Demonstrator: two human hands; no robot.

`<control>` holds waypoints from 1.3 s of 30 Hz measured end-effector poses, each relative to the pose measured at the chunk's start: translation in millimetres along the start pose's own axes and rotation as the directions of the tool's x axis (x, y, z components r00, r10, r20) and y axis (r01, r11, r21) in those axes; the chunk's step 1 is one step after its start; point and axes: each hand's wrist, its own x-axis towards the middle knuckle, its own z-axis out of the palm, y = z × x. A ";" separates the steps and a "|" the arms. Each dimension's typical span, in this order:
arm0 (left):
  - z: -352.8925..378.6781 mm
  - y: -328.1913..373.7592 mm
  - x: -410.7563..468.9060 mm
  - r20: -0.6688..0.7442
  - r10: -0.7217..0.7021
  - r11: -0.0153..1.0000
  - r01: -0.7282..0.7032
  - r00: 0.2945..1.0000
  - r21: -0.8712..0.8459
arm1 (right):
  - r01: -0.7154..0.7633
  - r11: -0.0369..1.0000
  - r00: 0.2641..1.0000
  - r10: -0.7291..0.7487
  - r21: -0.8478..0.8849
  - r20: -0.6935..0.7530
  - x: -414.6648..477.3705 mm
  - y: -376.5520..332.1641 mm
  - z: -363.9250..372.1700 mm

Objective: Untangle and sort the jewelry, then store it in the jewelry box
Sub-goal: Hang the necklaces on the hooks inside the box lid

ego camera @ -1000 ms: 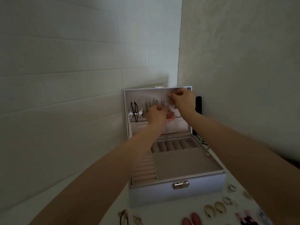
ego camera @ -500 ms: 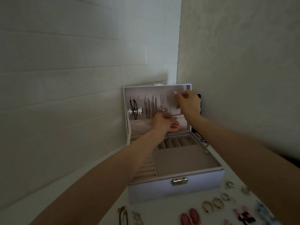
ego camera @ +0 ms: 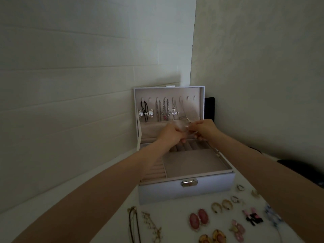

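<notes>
The white jewelry box (ego camera: 185,192) stands open with its lid (ego camera: 199,92) upright. From the lid's hooks hang a black cord with a silver bow (ego camera: 145,114), several silver chains (ego camera: 162,109) and a cross pendant (ego camera: 173,113). A thin chain necklace (ego camera: 183,109) runs from a hook down to my hands. My left hand (ego camera: 171,135) and my right hand (ego camera: 204,129) meet at the lid's pocket, fingers curled, pinching the chain's lower end. What hangs on that end is blurred.
On the white table in front of the box lie two loose necklaces (ego camera: 136,223), pink oval earrings (ego camera: 199,219), gold hoops (ego camera: 221,206), amber earrings (ego camera: 213,238), rings (ego camera: 240,187) and a black-pink clip (ego camera: 253,218). Walls close in at left and behind. A black object (ego camera: 209,107) stands behind the lid.
My right hand has come down from the hooks at the top of the lid to the pocket beside my left hand. The thin chain now hangs from its hook.
</notes>
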 end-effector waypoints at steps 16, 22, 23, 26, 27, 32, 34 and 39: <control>-41.3 9.9 28.7 -0.036 0.402 0.538 -0.204 0.915 0.818 | 0.013 0.994 0.989 0.003 0.108 -0.149 12.0 -17.5 -3.3; -56.0 31.3 32.0 -0.221 0.573 0.504 -0.127 0.789 0.854 | -0.093 0.994 0.992 0.088 -0.051 -0.088 9.4 -14.6 -2.2; -58.3 35.0 32.3 -0.272 0.571 0.549 -0.114 0.775 0.828 | -0.092 0.994 0.993 0.087 -0.062 -0.077 8.6 -14.3 -1.5; -57.8 39.6 35.3 -0.242 0.483 0.756 -0.262 0.841 0.600 | -0.032 0.997 0.999 0.032 0.065 -0.004 3.7 -17.6 -0.1; -55.7 38.2 35.3 -0.153 0.443 0.815 -0.325 0.884 0.481 | -0.006 0.990 1.000 0.002 0.142 0.028 1.6 -19.9 0.6; -44.1 28.9 34.0 -0.031 0.396 0.882 -0.371 0.918 0.289 | 0.007 0.924 0.973 -0.095 0.383 0.212 -5.4 -30.3 4.9; -44.2 27.3 35.4 -0.066 0.418 0.891 -0.395 0.906 0.222 | -0.018 0.906 0.960 -0.103 0.423 0.260 -6.1 -31.1 4.5; -46.3 19.3 34.7 -0.111 0.450 0.878 -0.415 0.886 0.239 | -0.009 0.914 0.961 -0.104 0.405 0.257 -3.4 -30.6 4.1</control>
